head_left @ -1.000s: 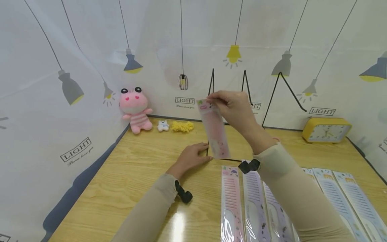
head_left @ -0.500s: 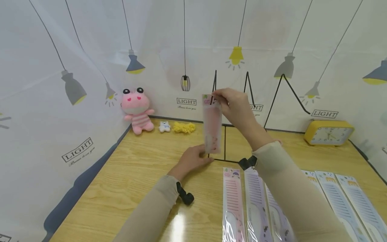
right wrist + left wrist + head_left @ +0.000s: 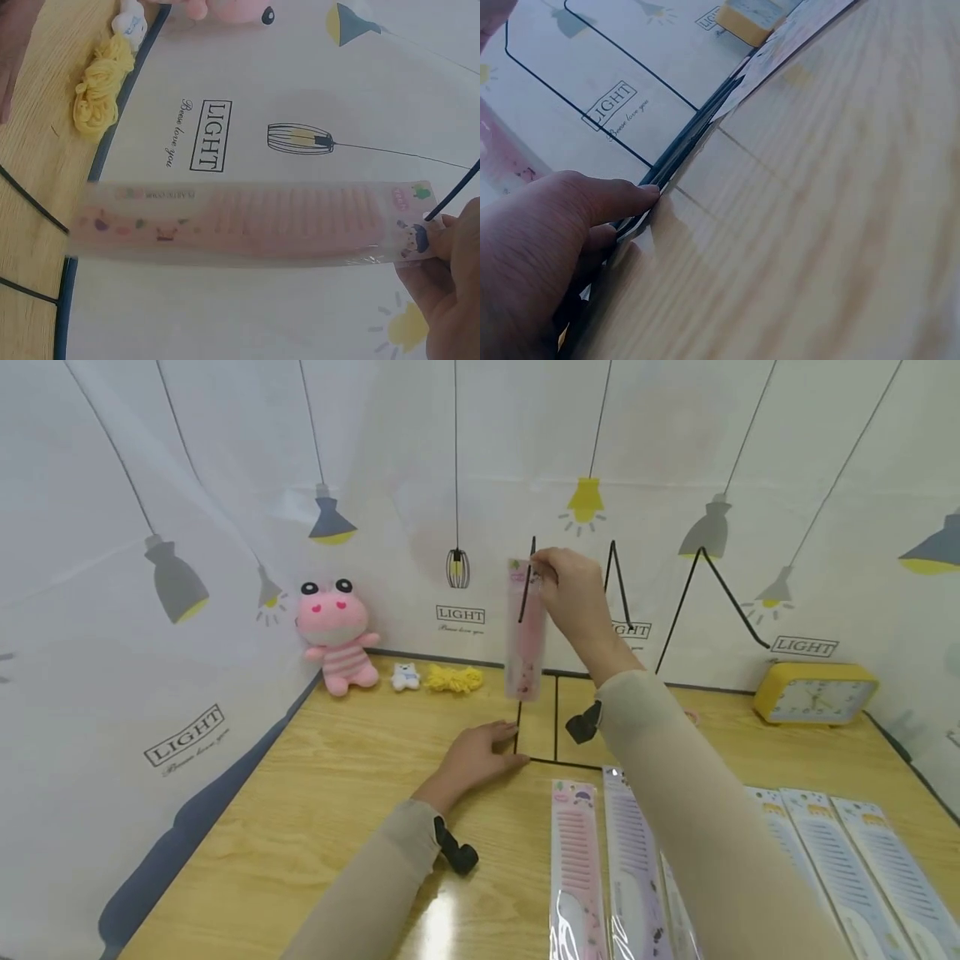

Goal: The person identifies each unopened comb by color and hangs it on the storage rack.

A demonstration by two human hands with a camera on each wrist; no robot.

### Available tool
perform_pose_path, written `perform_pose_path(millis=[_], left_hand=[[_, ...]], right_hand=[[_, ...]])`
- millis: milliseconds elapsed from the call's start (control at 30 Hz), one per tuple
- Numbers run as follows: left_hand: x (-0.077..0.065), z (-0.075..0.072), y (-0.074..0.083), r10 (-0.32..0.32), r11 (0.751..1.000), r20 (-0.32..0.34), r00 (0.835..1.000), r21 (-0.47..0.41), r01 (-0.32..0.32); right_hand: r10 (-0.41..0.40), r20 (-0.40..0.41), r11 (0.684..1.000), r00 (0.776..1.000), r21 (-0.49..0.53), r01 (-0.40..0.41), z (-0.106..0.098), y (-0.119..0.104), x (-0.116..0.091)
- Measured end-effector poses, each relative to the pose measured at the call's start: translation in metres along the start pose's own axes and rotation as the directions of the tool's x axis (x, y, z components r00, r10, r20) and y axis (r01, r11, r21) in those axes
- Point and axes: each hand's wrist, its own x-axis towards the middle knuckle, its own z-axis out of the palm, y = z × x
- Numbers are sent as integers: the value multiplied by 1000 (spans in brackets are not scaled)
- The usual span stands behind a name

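Note:
My right hand [image 3: 573, 597] pinches the top corner of a bagged pink comb [image 3: 527, 643], which hangs upright above the table. A slanting hook [image 3: 526, 593] of the black wire rack [image 3: 557, 718] crosses in front of the package's top; in the right wrist view its tip meets the printed header. Whether it passes through the hanging hole I cannot tell. Down at the table, my left hand [image 3: 472, 758] holds the rack's left base corner, its thumb [image 3: 630, 199] lying over the wire and the other fingers partly hidden behind.
Bagged combs in pink [image 3: 576, 860], purple [image 3: 633, 860] and blue [image 3: 840, 860] lie at the front right. Behind stand a pink plush toy [image 3: 339, 639], a small white bear [image 3: 405, 676], yellow yarn [image 3: 453, 678] and a yellow clock [image 3: 816, 693].
My right hand has raised the bagged pink comb and turned it from tilted to upright, bringing its top up along the left hook. My left hand stays at the rack's base.

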Motion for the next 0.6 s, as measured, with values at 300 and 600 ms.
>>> perform_pose_path(millis=[300, 600], left_hand=[[-2, -4, 3, 12, 1000, 11, 1000, 12, -13], [1, 0, -2, 87, 988, -4, 996, 128, -86]], right_hand=[[144, -30, 989, 989, -11, -145, 14, 15, 20], [204, -29, 979, 979, -14, -204, 15, 21, 14]])
